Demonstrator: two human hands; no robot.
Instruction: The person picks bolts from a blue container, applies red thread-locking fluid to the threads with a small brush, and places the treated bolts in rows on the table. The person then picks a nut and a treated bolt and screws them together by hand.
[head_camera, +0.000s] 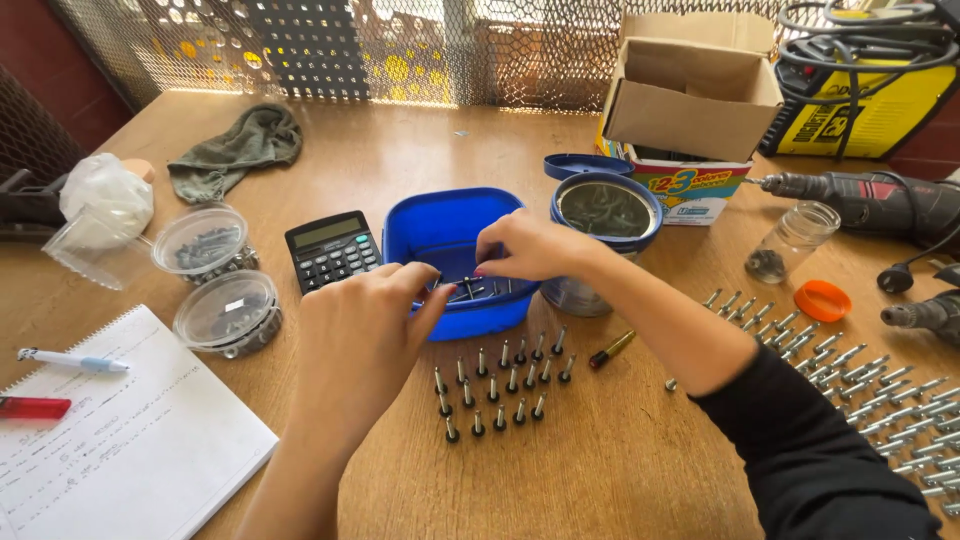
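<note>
The right hand (530, 245) is hiding whatever its fingertips are pinching inside the blue box (440, 225). The left hand (355, 335) is covering the box's near-left rim. The bolt rows (880, 400) are running off the right edge.

Loads of clutter on this wooden bench (620, 470). Far left edge has a crumpled clear plastic bag (100, 195), with two lidded clear tubs (215, 275) of small hardware just beside it and a black calculator (332, 250) next along. A notebook (120, 440) fills the near left corner, with a pen (72, 361) and a red lighter (35, 407) on it. A green rag (238, 148) lies toward the back edge. Right side: an open cardboard box (690, 90), a yellow machine (870, 90), a power drill (870, 200), a glass jar (792, 240) and an orange lid (822, 300).
</note>
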